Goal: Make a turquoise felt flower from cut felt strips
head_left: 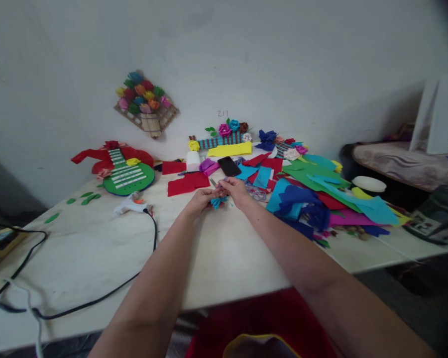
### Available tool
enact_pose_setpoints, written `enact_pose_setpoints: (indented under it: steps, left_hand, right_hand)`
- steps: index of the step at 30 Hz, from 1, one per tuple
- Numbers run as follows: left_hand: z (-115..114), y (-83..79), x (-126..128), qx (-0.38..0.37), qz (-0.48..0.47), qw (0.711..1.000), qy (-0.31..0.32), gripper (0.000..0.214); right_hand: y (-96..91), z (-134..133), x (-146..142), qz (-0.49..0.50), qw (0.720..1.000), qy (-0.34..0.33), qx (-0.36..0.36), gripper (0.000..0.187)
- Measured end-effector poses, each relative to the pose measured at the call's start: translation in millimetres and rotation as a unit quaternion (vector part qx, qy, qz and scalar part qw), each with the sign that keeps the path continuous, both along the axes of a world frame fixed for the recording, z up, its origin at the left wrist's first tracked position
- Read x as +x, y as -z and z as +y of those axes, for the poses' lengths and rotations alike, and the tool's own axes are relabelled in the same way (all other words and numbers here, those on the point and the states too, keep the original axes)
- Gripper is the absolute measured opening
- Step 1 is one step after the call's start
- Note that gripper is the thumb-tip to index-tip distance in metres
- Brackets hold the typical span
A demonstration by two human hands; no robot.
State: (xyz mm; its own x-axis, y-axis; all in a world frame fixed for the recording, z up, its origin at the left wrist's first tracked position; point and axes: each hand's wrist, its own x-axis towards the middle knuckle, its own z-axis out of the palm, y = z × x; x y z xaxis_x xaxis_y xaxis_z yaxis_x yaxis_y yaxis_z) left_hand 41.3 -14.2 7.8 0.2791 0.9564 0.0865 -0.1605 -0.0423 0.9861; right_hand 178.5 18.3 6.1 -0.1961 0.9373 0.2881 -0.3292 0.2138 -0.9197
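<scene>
Hands both closed, left hand point(199, 201) and right hand point(238, 191) pinching one small blue paper piece point(218, 202) between fingertips, just over the desk point(227, 248) middle toward its far edge, glue gun point(129, 204) nearer the left edge, coloured sheets point(321, 194) piled along the right edge.

home craft table point(97, 248), felt scraps point(321, 194), glue gun point(129, 205)

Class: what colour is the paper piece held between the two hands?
Turquoise blue; the paper piece shows best in the head view.
</scene>
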Motion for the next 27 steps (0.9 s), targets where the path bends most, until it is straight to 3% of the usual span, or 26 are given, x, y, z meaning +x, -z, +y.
enact_pose_setpoints:
  steps: [13, 18, 21, 24, 27]
  left_hand:
    - [1.4, 3.7, 1.4, -0.019, 0.044, 0.998, 0.034, 0.022]
    - [1.1, -4.4, 0.5, 0.007, -0.048, 0.998, -0.044, 0.016]
    - [4.7, -7.5, -3.5, 0.005, -0.121, 0.987, -0.107, 0.013]
    - [7.5, -9.4, -7.8, -0.016, -0.172, 0.973, -0.155, 0.008]
    - [8.5, -10.1, -10.9, -0.035, -0.189, 0.963, -0.190, 0.005]
  right_hand:
    - [2.6, 7.0, 6.4, -0.002, 1.000, 0.015, 0.005, 0.029]
    - [6.3, 14.9, 16.4, 0.009, 1.000, 0.015, -0.026, 0.026]
    - [13.1, 22.3, 20.1, -0.069, 0.997, 0.030, -0.013, 0.018]
    - [20.9, 25.0, 17.0, -0.265, 0.957, 0.080, 0.085, 0.017]
    - [23.4, 19.6, 10.6, -0.456, 0.859, 0.121, 0.197, 0.027]
